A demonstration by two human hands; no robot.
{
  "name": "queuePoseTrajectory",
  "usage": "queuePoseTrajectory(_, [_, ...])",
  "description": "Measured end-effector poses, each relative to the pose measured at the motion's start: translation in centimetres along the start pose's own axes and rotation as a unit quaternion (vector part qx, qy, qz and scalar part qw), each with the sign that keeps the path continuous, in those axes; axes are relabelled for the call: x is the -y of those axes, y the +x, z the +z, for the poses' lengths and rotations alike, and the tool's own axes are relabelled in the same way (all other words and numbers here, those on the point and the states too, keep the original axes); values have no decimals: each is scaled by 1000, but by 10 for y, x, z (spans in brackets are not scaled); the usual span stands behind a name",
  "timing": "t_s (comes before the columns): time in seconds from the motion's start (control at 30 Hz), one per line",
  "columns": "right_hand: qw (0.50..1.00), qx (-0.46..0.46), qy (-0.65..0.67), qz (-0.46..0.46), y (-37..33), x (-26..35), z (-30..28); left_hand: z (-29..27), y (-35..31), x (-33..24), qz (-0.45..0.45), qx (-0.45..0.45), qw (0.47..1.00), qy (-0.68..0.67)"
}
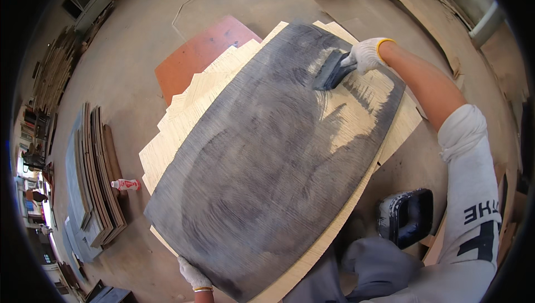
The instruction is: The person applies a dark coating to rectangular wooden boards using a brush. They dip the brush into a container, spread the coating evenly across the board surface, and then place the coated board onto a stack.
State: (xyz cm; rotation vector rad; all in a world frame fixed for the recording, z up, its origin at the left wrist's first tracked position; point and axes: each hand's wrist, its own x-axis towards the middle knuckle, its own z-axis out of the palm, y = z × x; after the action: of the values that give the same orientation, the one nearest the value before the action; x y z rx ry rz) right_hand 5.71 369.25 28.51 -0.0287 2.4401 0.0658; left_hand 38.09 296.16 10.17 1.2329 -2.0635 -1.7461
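- Brush (330, 74), probably light; right hand (365, 56) closed round its handle.
- Panel (251, 152) between hands: likely stiff, wet-slick; hold by edges.
- Left hand (193, 274) at its rim; can't tell how open.

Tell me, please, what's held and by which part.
The right hand holds a dark brush by its handle; the left hand touches the panel stack, grip unclear.

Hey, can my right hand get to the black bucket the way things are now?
Probably yes: the bucket sits beside the board, open-topped, with nothing visibly blocking it, though the right hand's fingers are around a brush.
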Motion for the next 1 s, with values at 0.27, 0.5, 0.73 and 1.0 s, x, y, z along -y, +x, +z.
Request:
queuePoseTrajectory(0.27, [1000,17,1,17,15,-4,-3,-2,7,3,5,21,1000,-17])
queuePoseTrajectory(0.5, [999,-34,-27,27,5,-30,18,14,1,-3,7,43,999,-10])
queuePoseTrajectory(0.73, [999,-40,16,33,-23,-57,23,17,12,7,-6,44,999,-27])
queuePoseTrajectory(1.0, [998,29,-52,8,-108,8,65,7,7,4,11,21,1000,7])
